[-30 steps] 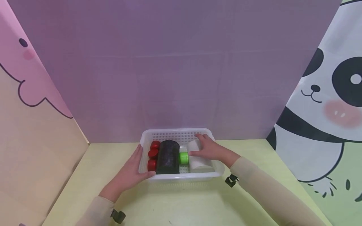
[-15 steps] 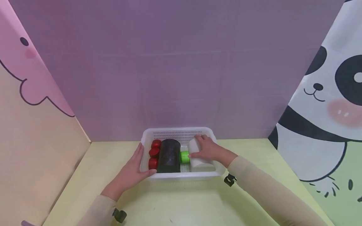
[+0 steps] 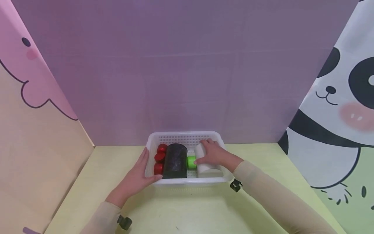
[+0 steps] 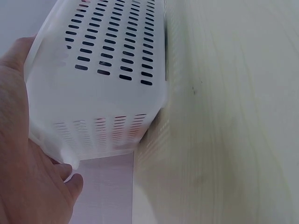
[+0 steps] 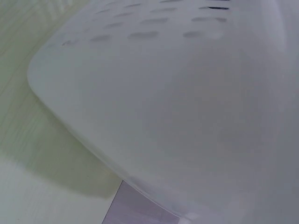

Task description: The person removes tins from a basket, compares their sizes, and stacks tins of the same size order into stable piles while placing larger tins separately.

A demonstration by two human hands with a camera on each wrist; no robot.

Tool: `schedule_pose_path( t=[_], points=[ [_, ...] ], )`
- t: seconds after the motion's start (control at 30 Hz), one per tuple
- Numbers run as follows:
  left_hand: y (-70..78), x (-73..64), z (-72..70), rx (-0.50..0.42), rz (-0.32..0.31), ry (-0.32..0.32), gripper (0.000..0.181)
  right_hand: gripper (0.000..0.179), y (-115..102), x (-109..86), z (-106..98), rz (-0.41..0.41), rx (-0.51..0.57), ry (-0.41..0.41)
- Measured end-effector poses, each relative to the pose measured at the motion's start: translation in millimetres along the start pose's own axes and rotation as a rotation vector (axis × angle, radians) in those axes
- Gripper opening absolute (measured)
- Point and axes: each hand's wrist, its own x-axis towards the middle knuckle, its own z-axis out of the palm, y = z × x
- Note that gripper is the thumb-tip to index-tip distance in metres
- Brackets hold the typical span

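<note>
Basket w/ contents, two-handed handling. The white basket [image 3: 187,181] stands on the table [image 3: 181,211] near the purple backdrop [image 3: 187,81]. The L. hand [image 3: 135,170] grips its near L. corner, thumb over the front rim, fingers along the side. The R. hand [image 3: 214,154] reaches inside, thumb and fingers spread round the white cylinder [image 3: 204,168], which appears to lie on its side in the R. part of the basket; the R. wrist view shows only basket wall, so grip firmness can't be told. The step in hand is prob. adjusting or grasping this cylinder while the L. hand steadies the basket. The next move likely calls for a secure hold and a steady rim, esp. if the cylinder is to shift. Obstacles: the green cap [image 3: 191,162], btwn the white and black cylinders, sits right by the R. thumb; the black cylinder [image 3: 175,161] limits leftward room, and the R. basket wall hems the other side. Far L.: three red caps [image 3: 159,158], in a row.
</note>
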Motion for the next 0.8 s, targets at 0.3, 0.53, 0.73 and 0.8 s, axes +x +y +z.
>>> schedule_pose_path(
  t=[0.3, 0.53, 0.73, 0.8],
  points=[
    [1.5, 0.1, -0.1, 0.012, -0.015, -0.009, 0.128, 0.112, 1, 0.3, 3, 0.01, 0.026, 0.026],
    [1.3, -0.3, 0.1, 0.029, -0.011, -0.009, 0.129, 0.109, 2, -2.9, 3, -0.019, 0.025, 0.066],
    [1.0, 0.1, -0.3, 0.02, -0.004, -0.003, 0.129, 0.108, -3, -8.8, 2, -0.056, 0.035, 0.113],
    [0.5, 0.3, -0.2, 0.02, -0.004, -0.002, 0.129, 0.105, -3, -10.9, 2, -0.072, 0.042, 0.135]
  ],
)
